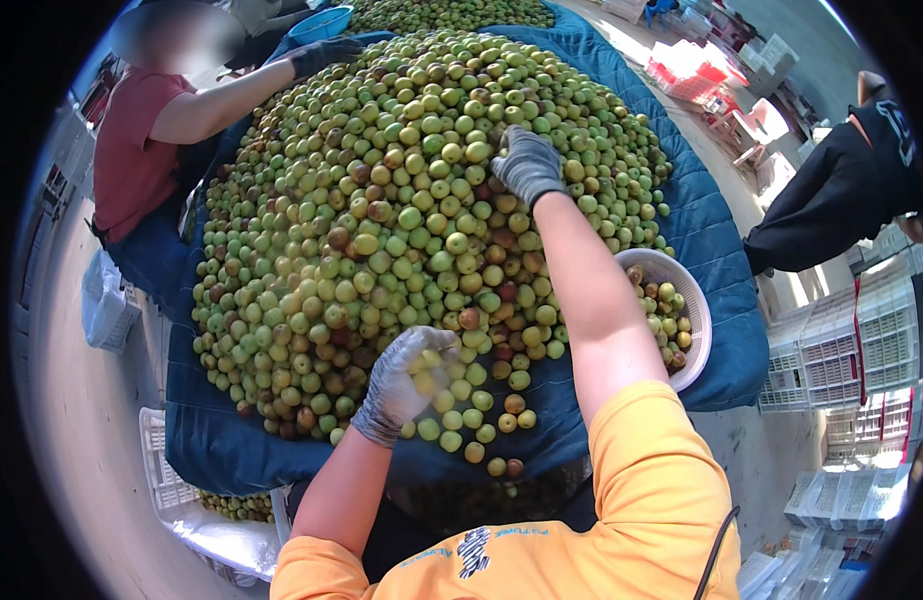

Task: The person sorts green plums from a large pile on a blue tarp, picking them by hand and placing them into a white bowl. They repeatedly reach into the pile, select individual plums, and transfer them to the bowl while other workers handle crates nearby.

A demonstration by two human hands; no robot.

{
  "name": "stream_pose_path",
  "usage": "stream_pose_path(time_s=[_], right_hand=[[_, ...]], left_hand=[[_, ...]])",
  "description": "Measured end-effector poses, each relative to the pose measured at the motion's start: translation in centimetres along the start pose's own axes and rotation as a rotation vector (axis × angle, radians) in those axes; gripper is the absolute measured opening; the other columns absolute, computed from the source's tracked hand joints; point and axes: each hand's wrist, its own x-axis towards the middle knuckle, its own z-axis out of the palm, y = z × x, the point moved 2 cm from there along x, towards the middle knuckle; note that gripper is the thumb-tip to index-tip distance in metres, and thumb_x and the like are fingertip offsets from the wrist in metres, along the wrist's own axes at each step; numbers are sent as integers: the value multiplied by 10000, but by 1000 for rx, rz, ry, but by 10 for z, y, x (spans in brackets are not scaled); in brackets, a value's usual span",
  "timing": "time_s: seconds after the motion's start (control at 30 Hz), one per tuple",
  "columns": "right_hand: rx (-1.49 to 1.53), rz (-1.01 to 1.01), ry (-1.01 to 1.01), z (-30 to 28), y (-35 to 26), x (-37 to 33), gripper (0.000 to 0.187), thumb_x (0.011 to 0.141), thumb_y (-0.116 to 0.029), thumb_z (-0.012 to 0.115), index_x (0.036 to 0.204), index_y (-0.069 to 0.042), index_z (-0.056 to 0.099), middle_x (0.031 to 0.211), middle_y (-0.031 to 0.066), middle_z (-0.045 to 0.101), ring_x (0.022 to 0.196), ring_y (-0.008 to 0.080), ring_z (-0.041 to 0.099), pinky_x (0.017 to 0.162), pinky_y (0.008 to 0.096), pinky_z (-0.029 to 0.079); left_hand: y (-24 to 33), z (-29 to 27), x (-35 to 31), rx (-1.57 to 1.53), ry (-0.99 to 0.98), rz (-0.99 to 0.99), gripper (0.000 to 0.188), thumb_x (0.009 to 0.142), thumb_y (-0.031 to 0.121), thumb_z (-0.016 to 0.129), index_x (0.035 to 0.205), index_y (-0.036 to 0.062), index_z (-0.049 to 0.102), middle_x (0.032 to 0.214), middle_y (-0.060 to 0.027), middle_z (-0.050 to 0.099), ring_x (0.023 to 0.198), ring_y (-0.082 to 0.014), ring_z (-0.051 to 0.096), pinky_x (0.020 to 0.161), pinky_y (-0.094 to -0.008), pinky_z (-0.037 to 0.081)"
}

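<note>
A dark-blue quilted cloth [717, 235] spreads over the broad surface, and on it rises a wide heap of small, round, green-to-yellow fruits [332, 225], some of them browned. A co-worker in a dull-red shirt [137, 160] sits at the heap's left edge, one dark-gloved arm across it. Near the right edge stands a round, pale plastic basin [698, 325], partly filled with similar fruits, many brownish.

The person's right hand [530, 165], in a grey knitted glove, lies on the upper middle of the heap, fingers bent over the fruits. The left hand [400, 385], gloved in lighter grey, is half curled at the near edge, beside yellow-green fruits. With the left blurred and the right fingertips hidden, one cannot tell whether either has hold of anything.

Light, rounded fingers would probably suit best, lifting from the top so the slope stays put. A browned fruit [469, 318] likely deserves the gentlest pinch, as it may be soft.
</note>
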Motion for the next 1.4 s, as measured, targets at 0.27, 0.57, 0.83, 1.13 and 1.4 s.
stream_pose_path(time_s=[0.27, 0.57, 0.83, 1.13, 1.4], right_hand=[[412, -511, -509, -10, -34, -142, 614, 782, -517, 752, 1184, -72, 618, 1096, 147, 657, 1028, 281, 644, 949, 387, 502], [245, 190, 44, -35, 146, -22, 285, 865, -258, 640, 1110, -119, 687, 1074, 145, 711, 963, 272, 685, 915, 373, 519], [-259, -168, -95, -27, 93, -3, 448, 828, -328, 715, 1252, -204, 641, 1225, 93, 664, 1178, 267, 596, 1049, 424, 427], [186, -304, -226, -36, 43, -75, 410, 787, -363, 687, 1130, -140, 661, 1078, 107, 692, 967, 293, 673, 897, 401, 509], [347, -599, -574, -14, 12, -144, 528, 879, -453, 665, 1226, -58, 620, 1127, 162, 675, 1066, 289, 651, 972, 388, 495]], left_hand=[[10, 11, -4, -72, 22, 45, 455, 1004, 206, 527, 1448, 200, 426, 1367, -136, 533, 1021, -232, 597, 686, -273, 525], [1, -9, 7, -60, 86, -11, 366, 967, 218, 615, 1304, 116, 513, 1092, -75, 624, 909, -203, 580, 624, -262, 475], [1, -20, 0, -56, 93, -37, 313, 974, 188, 597, 1261, 81, 534, 1147, -99, 575, 922, -218, 592, 622, -251, 517], [4, 4, 5, -160, -40, -43, 300, 948, 183, 617, 1241, 143, 566, 1371, -102, 528, 979, -211, 589, 668, -267, 487], [3, -9, 1, -172, -62, -42, 314, 957, 207, 590, 1240, 76, 550, 1331, -169, 508, 917, -234, 606, 633, -254, 526]])
